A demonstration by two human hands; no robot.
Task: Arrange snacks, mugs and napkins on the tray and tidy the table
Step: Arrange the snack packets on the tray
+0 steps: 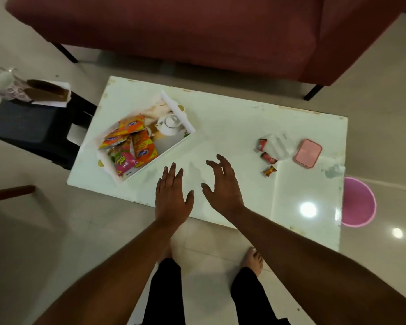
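**Both hands empty above the table, tray to the left, sweets to the right**

The left hand [172, 195] is held flat over the near edge of the white table [232, 127], palm down, fingers straight and close together, with nothing in it. The right hand [222, 186] is just beside it, fingers spread and curled loosely, also holding nothing. Neither hand touches any object.

The white tray [178, 114] lies at an angle on the table's left part, beyond and to the left of the left hand, near it but apart. In the tray sit a heap of orange and pink snack packets [130, 143] at its near end and a white teapot [168, 124] at its far end.

To the right of the right hand, well apart from it, three small wrapped sweets [267, 158] lie in a loose line on the tabletop. Just beyond them stands a clear container [279, 144], hard to make out, with a pink lid [308, 153] beside it on the right.

A pink bin [359, 202] stands on the floor by the table's right edge. A dark stool [33, 127] at the table's left end carries a patterned tissue box [21, 92]. A dark red sofa [197, 31] runs along the far side.
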